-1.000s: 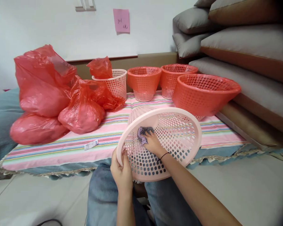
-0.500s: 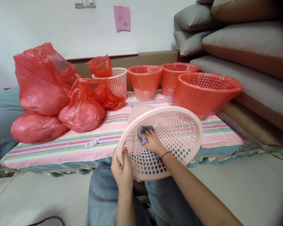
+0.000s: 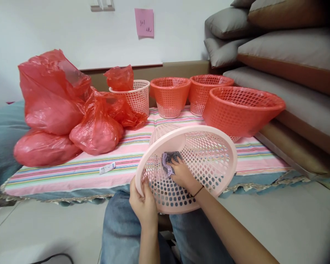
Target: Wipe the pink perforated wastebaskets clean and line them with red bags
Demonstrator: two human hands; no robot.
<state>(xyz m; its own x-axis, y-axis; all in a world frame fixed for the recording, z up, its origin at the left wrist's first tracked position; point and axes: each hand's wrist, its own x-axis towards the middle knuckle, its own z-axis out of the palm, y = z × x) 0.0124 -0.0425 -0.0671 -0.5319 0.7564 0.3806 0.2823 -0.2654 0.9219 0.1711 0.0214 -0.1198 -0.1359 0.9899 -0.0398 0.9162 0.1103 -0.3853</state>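
A pink striped cover (image 3: 79,179) spreads beyond both the left hand (image 3: 144,200) and the right hand (image 3: 183,174). Far off to the right hand's right rises a stack of grey-and-brown cushions (image 3: 288,51). Well to the left hand's left, red plastic bags (image 3: 53,99) sit bunched together. The pale pink basket (image 3: 198,129) lies tilted between the hands, its mouth facing the person; the left hand pinches its near left rim, thumb on the inner side, the other fingers mostly hidden behind. Beyond the right hand, and apart from it, stand three red-covered baskets (image 3: 170,90); a white basket (image 3: 140,99) stands to their left, straight out ahead of the left hand. The right hand reaches into the pale pink basket, fingers slightly spread and laid over a grey-and-purple cloth (image 3: 169,161) against the inner wall; whether the thumb grips it, I cannot tell. A small white label (image 3: 107,168) lies beyond the left hand, to its left. A thin dark band (image 3: 197,191) circles the right wrist.
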